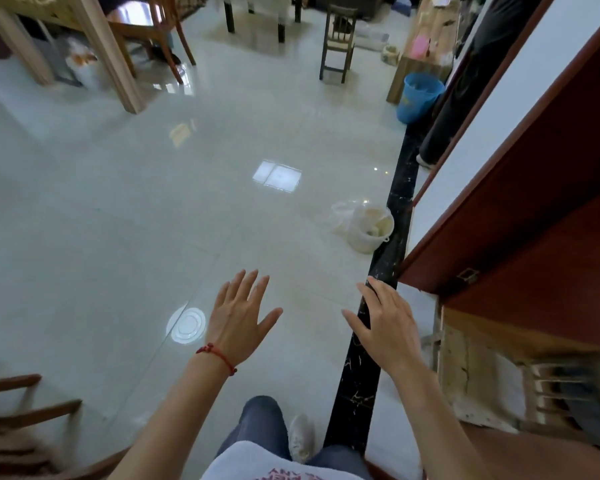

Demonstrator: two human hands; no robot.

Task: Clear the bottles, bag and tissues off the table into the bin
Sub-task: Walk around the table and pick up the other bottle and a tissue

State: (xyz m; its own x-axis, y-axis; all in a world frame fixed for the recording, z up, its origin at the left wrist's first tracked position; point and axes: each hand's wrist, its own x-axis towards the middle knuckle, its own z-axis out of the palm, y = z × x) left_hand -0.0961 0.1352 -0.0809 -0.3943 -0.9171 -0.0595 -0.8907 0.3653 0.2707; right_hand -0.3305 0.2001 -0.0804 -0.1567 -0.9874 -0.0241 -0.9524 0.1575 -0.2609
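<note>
My left hand (238,315), with a red string at the wrist, is stretched out over the pale tiled floor with fingers apart and nothing in it. My right hand (387,323) is also spread and holds nothing, hovering over a black floor strip (399,216). A small white bin (369,230) with a loose clear liner bag and pale rubbish inside stands on the floor ahead of my right hand. A blue bin (418,97) stands further back on the right. No bottles or tissues from the table show in this view.
A red-brown door (534,202) stands ajar on the right, with a worn wooden frame below it. A person's dark trouser leg (447,126) is by the blue bin. Wooden table legs (111,57) and chairs (338,39) are at the back; another chair (18,420) is at bottom left.
</note>
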